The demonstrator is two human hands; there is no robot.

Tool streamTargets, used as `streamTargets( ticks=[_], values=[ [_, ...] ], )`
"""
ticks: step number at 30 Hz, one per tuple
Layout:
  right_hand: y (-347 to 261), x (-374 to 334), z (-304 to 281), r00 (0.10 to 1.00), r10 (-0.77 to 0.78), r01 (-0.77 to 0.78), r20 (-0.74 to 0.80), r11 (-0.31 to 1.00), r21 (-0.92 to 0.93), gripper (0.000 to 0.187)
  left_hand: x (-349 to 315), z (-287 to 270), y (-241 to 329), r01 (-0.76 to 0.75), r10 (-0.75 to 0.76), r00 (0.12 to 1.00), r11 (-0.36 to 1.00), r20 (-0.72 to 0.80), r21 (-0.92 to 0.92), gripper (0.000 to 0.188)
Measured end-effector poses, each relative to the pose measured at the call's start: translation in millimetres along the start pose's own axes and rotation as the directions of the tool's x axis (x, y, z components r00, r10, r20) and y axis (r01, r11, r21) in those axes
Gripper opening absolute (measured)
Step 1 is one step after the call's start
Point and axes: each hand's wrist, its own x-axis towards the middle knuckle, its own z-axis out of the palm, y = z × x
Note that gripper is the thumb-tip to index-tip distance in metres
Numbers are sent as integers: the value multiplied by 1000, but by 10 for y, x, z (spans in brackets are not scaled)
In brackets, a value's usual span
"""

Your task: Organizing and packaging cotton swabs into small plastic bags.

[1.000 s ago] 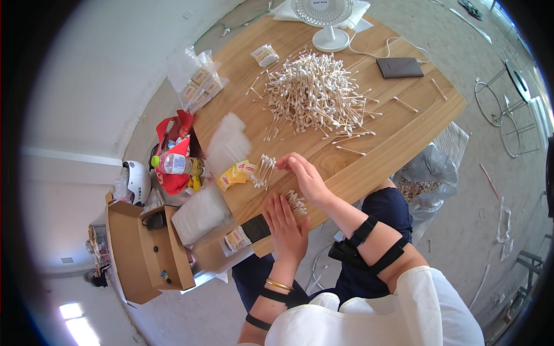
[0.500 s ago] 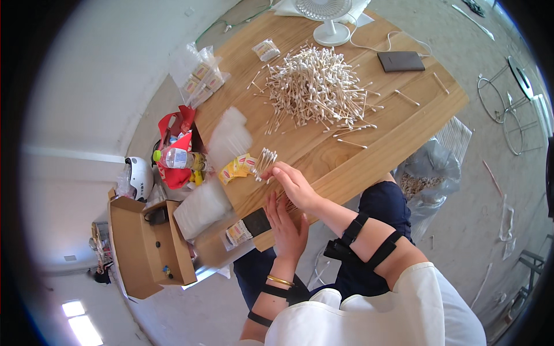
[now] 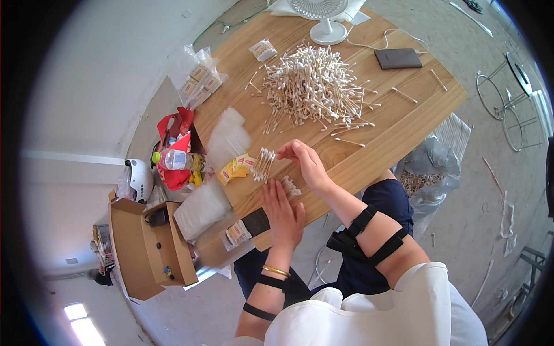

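Pinching a small bundle of white-tipped wooden cotton swabs (image 3: 264, 164) into a clear plastic packet (image 3: 239, 168) on the wooden table (image 3: 398, 124), your right hand (image 3: 306, 164) grips them; your left hand (image 3: 283, 210) lies open and flat beside loose swabs (image 3: 290, 185).

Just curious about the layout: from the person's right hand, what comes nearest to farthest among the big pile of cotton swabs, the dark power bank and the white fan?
From the right hand:
1. Pile of cotton swabs, mid-table.
2. Dark power bank, far right side.
3. White fan, at the far edge.

White-tipped cotton swabs (image 3: 314, 86) (wood-grain table (image 3: 404, 124))
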Motion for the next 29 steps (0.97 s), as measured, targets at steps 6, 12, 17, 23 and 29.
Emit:
streamTargets(
  ticks=[6, 12, 17, 23, 29],
  values=[
    [-9, -15, -50, 1000, -4, 6, 22, 998, -68, 42, -237, 58, 156, 14, -21, 995, 997, 96, 71, 89],
    [-31, -78, -87, 999, 0, 3, 47, 997, -75, 41, 2, 99, 82, 64, -76, 995, 985, 67, 157, 88],
    [-76, -87, -97, 1000, 10, -8, 15, 992, -123, 39, 248, 131, -50, 106, -122, 990, 974, 68, 200, 88],
    [-73, -65, -146, 999, -40, 42, 15, 979, -200, 37, 166, 2, 95, 89, -106, 989, 985, 106, 150, 89],
    [-110, -70, -130, 1000, -11, 14, 14, 976, -217, 38, 202, 151, -34, 34, -58, 992, 978, 115, 205, 99]
  ],
)
